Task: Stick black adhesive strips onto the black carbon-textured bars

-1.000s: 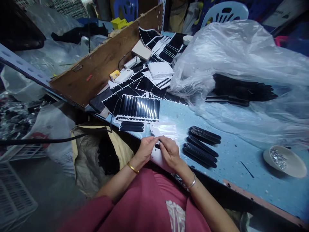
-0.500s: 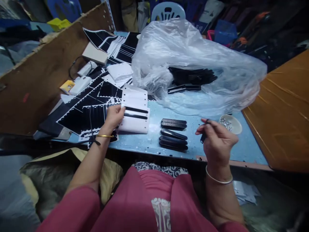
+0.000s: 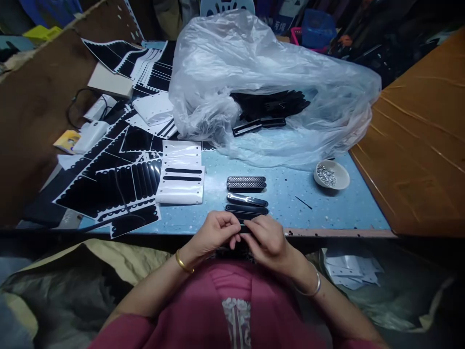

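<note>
My left hand (image 3: 217, 231) and my right hand (image 3: 266, 238) meet at the near edge of the blue table (image 3: 283, 208), fingers pinched together on a small black strip (image 3: 245, 229) between them. Just beyond lie several black oblong pieces (image 3: 247, 198) in a stack, the farthest one studded (image 3: 246, 182). A white backing sheet (image 3: 180, 178) with two black strips left on it lies flat to the left of them. I wear a gold bangle on the left wrist and a silver one on the right.
Black sticker sheets (image 3: 109, 184) cover the table's left part. A large clear plastic bag (image 3: 269, 82) with black parts fills the back. A small bowl of studs (image 3: 331, 175) stands at the right, a thin black needle (image 3: 302, 202) near it. A wooden board (image 3: 417, 145) borders the right.
My left hand has let go of the white sheet, which now lies on the table. My right hand came back from near the bowl, and both hands now pinch a black strip at the table's edge.
</note>
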Motion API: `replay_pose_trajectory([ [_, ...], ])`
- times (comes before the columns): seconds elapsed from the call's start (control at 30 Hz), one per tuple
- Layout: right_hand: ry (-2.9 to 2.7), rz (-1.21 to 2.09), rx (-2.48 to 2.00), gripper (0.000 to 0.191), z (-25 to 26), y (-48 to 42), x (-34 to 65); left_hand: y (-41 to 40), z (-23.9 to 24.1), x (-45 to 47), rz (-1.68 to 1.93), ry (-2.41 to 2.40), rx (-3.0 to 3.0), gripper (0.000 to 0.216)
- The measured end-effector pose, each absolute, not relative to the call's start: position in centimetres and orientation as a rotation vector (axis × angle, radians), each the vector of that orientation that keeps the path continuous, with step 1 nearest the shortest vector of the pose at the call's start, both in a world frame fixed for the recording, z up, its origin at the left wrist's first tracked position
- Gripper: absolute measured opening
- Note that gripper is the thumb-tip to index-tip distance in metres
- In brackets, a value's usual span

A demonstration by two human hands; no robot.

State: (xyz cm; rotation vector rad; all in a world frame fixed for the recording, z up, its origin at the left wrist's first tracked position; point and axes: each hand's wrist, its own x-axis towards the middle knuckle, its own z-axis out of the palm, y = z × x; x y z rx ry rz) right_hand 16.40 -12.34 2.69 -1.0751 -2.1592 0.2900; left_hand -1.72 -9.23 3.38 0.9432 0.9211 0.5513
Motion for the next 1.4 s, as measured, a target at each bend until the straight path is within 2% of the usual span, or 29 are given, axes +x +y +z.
replay_pose_trajectory([
  [0.13,-2.072,0.341,-1.104,0.033,2.5,-13.0,19.3,-8.4,2.6,-2.1,0.584,0.942,0.866,0.036],
  [0.4,-2.013,0.367,-1.173,0.016,2.5,-11.8,21.6,-6.7,2.6,-1.9,0.565,0.979,0.969,0.033],
  [0.53,-1.927,0.387,-1.237,0.006,2.4,-10.7,21.8,-5.2,1.9,-2.1,0.662,1.150,1.126,0.028],
  [0.73,-1.712,0.555,-1.470,0.010,0.7,-8.1,23.7,-2.6,-0.6,-2.9,0.982,1.478,1.584,0.019],
  [0.87,-1.590,0.771,-1.521,0.014,-1.3,-6.4,24.1,-2.5,-2.0,-2.4,0.906,1.421,1.816,0.019],
  [1.0,-1.672,0.877,-1.503,0.008,-2.1,-6.1,23.6,-3.5,-2.2,-2.4,0.815,1.352,1.973,0.017],
  [1.13,-1.716,0.830,-1.469,0.008,-1.8,-5.8,23.7,-3.4,-2.4,-2.8,0.799,1.399,1.903,0.014],
  [1.4,-1.523,0.677,-1.544,0.019,-2.1,-3.2,25.8,-0.8,-2.3,-2.6,0.870,1.501,1.757,0.014],
])
